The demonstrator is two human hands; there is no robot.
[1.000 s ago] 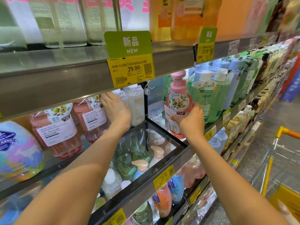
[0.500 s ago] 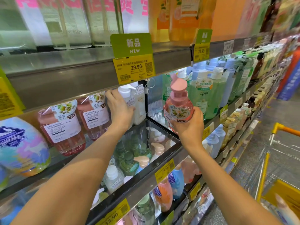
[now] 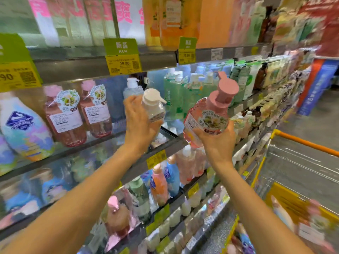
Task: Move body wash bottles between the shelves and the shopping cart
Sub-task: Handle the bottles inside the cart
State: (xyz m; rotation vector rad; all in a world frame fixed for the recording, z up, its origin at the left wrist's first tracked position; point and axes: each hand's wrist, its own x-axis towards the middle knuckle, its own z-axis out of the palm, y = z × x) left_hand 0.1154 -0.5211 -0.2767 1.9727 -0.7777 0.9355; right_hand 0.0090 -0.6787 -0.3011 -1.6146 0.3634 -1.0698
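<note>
From the head camera, the left hand [image 3: 136, 119] has its grip clamped on a clear bottle with a cream pump cap [image 3: 153, 107], fingers curled round its body, holding it in the air in front of the glass shelf [image 3: 102, 143]. The right hand [image 3: 217, 139] has its grip clamped round the base of a pink body wash bottle [image 3: 207, 118] with a pink pump top, tilted slightly (the label faces the camera), also off the shelf, just right of the clear bottle and not touching it. Two more pink bottles [image 3: 78, 114] stand upright on the shelf to the left, beside a pastel bottle with a blue badge [image 3: 23, 125]. A yellow price tag [image 3: 124, 64] under a green "NEW" sign hangs from the shelf edge above. The shopping cart [image 3: 300, 142], with an orange handle, stands at the right; its contents are blurred.
</note>
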